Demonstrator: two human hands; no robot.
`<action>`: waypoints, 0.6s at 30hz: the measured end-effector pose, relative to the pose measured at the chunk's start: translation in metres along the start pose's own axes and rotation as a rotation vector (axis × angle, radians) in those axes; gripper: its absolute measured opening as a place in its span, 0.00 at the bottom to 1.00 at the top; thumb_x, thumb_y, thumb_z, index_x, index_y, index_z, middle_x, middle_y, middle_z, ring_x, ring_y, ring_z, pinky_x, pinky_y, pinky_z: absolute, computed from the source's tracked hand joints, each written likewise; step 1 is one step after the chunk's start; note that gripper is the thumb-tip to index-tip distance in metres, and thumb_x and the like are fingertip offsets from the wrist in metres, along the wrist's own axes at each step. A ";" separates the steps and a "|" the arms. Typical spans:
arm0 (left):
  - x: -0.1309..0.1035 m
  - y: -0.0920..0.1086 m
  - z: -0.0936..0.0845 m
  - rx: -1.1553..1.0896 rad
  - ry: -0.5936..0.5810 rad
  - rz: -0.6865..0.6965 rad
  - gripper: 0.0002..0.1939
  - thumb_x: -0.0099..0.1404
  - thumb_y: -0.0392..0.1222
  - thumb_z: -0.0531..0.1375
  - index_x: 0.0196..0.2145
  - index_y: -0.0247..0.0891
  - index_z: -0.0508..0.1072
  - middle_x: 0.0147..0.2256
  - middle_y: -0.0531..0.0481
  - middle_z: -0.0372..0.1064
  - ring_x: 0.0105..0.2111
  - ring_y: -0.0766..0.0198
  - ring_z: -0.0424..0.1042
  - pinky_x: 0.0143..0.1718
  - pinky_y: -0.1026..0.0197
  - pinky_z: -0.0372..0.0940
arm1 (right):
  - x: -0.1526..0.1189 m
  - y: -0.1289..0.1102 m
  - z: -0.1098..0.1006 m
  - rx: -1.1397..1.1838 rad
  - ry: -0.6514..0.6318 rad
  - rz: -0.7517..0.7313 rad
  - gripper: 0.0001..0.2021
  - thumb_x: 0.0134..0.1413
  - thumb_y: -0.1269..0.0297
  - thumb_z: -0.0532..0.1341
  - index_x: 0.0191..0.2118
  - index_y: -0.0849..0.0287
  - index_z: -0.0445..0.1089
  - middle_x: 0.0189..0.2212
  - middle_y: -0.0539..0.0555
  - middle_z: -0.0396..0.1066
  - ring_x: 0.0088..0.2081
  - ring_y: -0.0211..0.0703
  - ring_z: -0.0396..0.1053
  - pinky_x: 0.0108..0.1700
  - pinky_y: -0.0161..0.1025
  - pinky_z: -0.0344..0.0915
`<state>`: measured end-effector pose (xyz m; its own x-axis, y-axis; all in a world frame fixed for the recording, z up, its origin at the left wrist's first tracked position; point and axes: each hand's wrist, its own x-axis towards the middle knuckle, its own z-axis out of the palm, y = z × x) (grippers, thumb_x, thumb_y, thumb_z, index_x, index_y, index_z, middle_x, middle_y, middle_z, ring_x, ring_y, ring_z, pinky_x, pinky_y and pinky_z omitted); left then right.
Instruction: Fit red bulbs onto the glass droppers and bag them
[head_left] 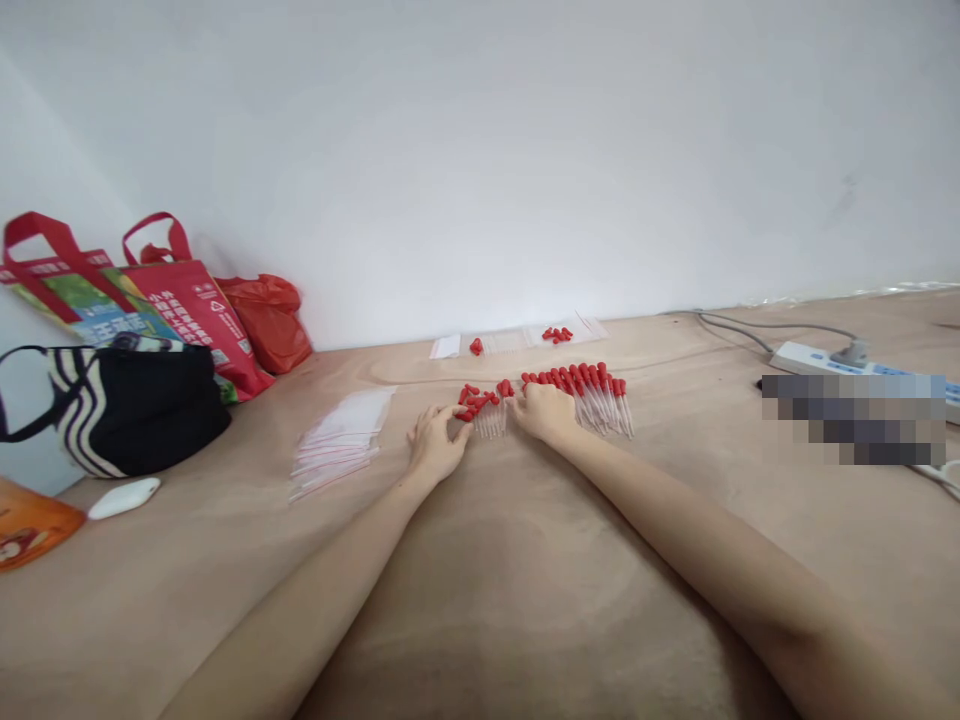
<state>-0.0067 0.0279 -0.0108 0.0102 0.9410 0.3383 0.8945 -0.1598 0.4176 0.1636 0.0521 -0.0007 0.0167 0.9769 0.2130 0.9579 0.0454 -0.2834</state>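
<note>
Seemed mid-handling — had left hand [437, 446] at loose red bulbs [475, 408], right hand [546, 410] over a row of red-topped tubes [592, 376], all on the tabletop [525, 570]. Could not tell if either curled grip pinched anything. Probably called for light fingertips next. Saw bulbs jumbled, bare tubes [491, 424] slim, clear — laid side by side

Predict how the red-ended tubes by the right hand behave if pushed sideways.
The red-ended tubes by the right hand look slim and clear, so likely light for their length and fairly stiff. The red ends look wider than the stems, so a loose one may swing in an arc as it rolls. They lie packed together, so a push would probably shift neighbours.
</note>
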 end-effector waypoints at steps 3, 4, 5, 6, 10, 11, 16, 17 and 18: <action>0.001 0.000 0.001 -0.012 -0.008 0.014 0.08 0.55 0.39 0.57 0.35 0.44 0.69 0.41 0.50 0.65 0.45 0.54 0.61 0.44 0.49 0.53 | -0.002 -0.003 0.002 0.020 0.007 -0.001 0.21 0.51 0.49 0.48 0.39 0.59 0.66 0.35 0.60 0.70 0.39 0.49 0.68 0.36 0.40 0.60; 0.002 0.000 0.002 -0.015 -0.003 0.018 0.08 0.55 0.39 0.57 0.35 0.44 0.69 0.41 0.50 0.65 0.45 0.54 0.61 0.44 0.49 0.53 | -0.003 -0.005 0.003 0.022 0.009 -0.003 0.21 0.50 0.49 0.48 0.40 0.60 0.65 0.35 0.60 0.70 0.39 0.50 0.68 0.36 0.40 0.60; 0.003 0.000 0.002 -0.018 0.003 0.026 0.08 0.55 0.38 0.57 0.36 0.44 0.69 0.40 0.49 0.66 0.45 0.54 0.61 0.44 0.49 0.54 | -0.004 -0.006 0.004 0.023 0.011 -0.010 0.22 0.49 0.49 0.49 0.42 0.61 0.64 0.35 0.60 0.70 0.39 0.50 0.68 0.36 0.41 0.60; 0.004 0.000 0.003 -0.019 0.010 0.037 0.09 0.55 0.38 0.58 0.36 0.44 0.69 0.40 0.49 0.66 0.45 0.54 0.61 0.44 0.49 0.54 | -0.004 -0.007 0.005 0.022 0.012 -0.018 0.22 0.49 0.50 0.50 0.43 0.61 0.63 0.35 0.60 0.70 0.39 0.50 0.68 0.36 0.41 0.60; 0.007 -0.001 0.007 -0.009 0.023 0.083 0.11 0.55 0.38 0.58 0.37 0.44 0.70 0.38 0.49 0.66 0.44 0.54 0.61 0.43 0.51 0.55 | -0.003 -0.005 0.006 -0.006 0.003 -0.025 0.18 0.49 0.57 0.51 0.43 0.62 0.63 0.35 0.61 0.70 0.39 0.50 0.68 0.36 0.41 0.60; 0.007 -0.001 0.007 -0.007 0.021 0.089 0.11 0.55 0.38 0.58 0.37 0.44 0.70 0.38 0.49 0.66 0.44 0.54 0.62 0.43 0.51 0.55 | -0.002 -0.003 0.006 -0.016 0.001 -0.016 0.16 0.49 0.59 0.51 0.42 0.62 0.63 0.35 0.61 0.70 0.38 0.50 0.68 0.35 0.41 0.60; 0.013 -0.001 0.012 0.011 0.053 0.105 0.09 0.56 0.39 0.57 0.37 0.43 0.70 0.38 0.48 0.66 0.43 0.54 0.62 0.42 0.52 0.55 | 0.005 0.006 0.006 -0.040 0.008 0.032 0.15 0.52 0.58 0.49 0.42 0.60 0.63 0.36 0.59 0.71 0.38 0.49 0.68 0.34 0.40 0.60; 0.014 -0.001 0.013 0.016 0.064 0.117 0.09 0.57 0.39 0.56 0.37 0.43 0.70 0.38 0.48 0.66 0.43 0.54 0.62 0.42 0.52 0.55 | 0.005 0.007 0.006 -0.039 0.023 0.033 0.16 0.52 0.57 0.49 0.42 0.60 0.63 0.35 0.59 0.71 0.38 0.49 0.68 0.34 0.40 0.60; 0.016 0.000 0.014 0.020 0.075 0.133 0.09 0.57 0.39 0.56 0.38 0.43 0.70 0.39 0.48 0.66 0.43 0.55 0.62 0.41 0.52 0.55 | 0.005 0.007 0.005 -0.034 0.040 0.028 0.16 0.52 0.56 0.49 0.42 0.59 0.63 0.35 0.58 0.71 0.38 0.49 0.68 0.34 0.40 0.60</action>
<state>-0.0005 0.0475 -0.0176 0.0964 0.8866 0.4523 0.8960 -0.2752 0.3485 0.1684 0.0585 -0.0064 0.0547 0.9685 0.2429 0.9660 0.0102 -0.2582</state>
